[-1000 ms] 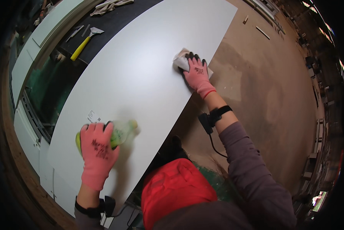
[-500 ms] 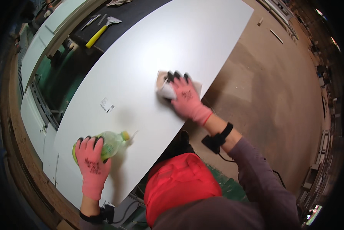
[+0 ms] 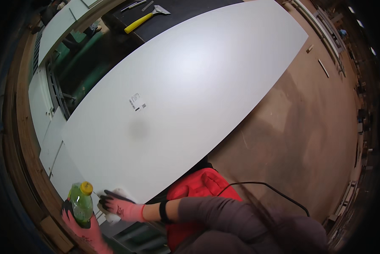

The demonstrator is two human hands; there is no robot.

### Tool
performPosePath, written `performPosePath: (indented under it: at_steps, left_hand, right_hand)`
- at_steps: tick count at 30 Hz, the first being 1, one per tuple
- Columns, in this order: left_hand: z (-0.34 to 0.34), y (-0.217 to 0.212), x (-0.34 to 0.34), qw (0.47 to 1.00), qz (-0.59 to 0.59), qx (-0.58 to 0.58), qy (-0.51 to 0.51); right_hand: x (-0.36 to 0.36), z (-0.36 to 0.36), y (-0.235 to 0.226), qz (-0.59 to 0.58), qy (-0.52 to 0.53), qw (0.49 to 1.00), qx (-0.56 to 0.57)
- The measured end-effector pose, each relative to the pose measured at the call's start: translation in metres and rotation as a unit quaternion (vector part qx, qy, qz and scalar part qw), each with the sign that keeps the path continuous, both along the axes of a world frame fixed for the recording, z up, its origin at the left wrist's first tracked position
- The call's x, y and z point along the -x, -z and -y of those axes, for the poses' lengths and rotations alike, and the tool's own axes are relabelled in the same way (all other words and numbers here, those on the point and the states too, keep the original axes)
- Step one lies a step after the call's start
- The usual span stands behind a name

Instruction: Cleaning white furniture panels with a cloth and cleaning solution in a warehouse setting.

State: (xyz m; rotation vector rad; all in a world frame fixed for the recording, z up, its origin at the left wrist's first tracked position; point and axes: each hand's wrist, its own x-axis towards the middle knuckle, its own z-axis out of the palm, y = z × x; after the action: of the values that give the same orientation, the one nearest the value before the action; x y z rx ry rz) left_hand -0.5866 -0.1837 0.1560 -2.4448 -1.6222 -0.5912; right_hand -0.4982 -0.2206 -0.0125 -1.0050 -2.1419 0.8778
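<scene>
At the lower left, my left hand (image 3: 85, 230) in a pink glove with dark fingertips is wrapped round a clear green plastic bottle (image 3: 81, 202) with a yellow cap, tilted toward me. Just right of it my right hand (image 3: 121, 207), gloved alike, presses a pale cloth (image 3: 114, 216) at the near left corner of a large white panel (image 3: 190, 106). Part of the cloth is hidden under the fingers. A white printed label (image 3: 137, 102) lies on the panel, left of its middle.
A scraper with a yellow handle (image 3: 139, 23) and slim tools lie on a dark table (image 3: 179, 24) beyond the panel. Wooden beams (image 3: 23, 169) run along the left. Brown floor (image 3: 279, 139) spreads to the right, with a black cable (image 3: 279, 194) beside my right arm.
My right hand has swept with the cloth from the panel's right edge to its near left corner. My left hand has drawn the bottle back off the panel and turned it more upright.
</scene>
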Motion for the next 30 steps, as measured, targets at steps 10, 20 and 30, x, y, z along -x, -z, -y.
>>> performPosePath:
  at_steps: [10,20,30]
  left_hand:
    - [0.036,0.048,-0.038,0.953,0.199,0.028,-0.227]
    - [0.079,0.07,0.045,0.8,0.48,-0.015,-0.36]
    - [0.113,0.091,0.141,0.829,0.353,-0.026,-0.432]
  right_hand:
    - [-0.461,0.023,-0.049,0.252,0.58,0.775,0.009]
    - [-0.625,0.052,0.006,0.407,0.711,0.547,0.171]
    - [-0.146,-0.017,-0.012,0.258,0.344,0.901,-0.062]
